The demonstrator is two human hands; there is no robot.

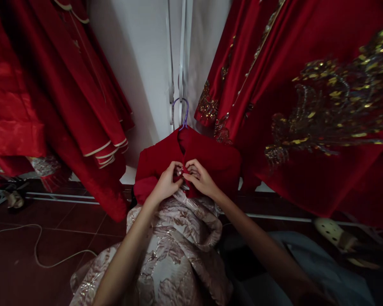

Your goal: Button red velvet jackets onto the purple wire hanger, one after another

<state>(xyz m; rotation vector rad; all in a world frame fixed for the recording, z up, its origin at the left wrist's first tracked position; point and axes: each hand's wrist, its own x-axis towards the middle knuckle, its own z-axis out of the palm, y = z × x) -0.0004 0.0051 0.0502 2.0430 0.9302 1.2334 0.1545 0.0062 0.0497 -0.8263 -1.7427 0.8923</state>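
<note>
A short red jacket hangs in the middle of the head view on a purple hanger. My left hand pinches one front edge of the jacket at a small shiny button. Close beside it, my right hand pinches the other front edge, thumb and forefinger pressed together. Above my hands the jacket's collar gapes. Below them the front edges part over a pale, shiny brocade garment, which drapes down between my forearms. The exact hold on the button is partly hidden by my fingers.
Red garments with cream trim hang at left. On the right hangs a large red garment with gold sequin work. Behind is a white metal rack. A pale cable crosses the dark tiled floor, and a light clog lies at right.
</note>
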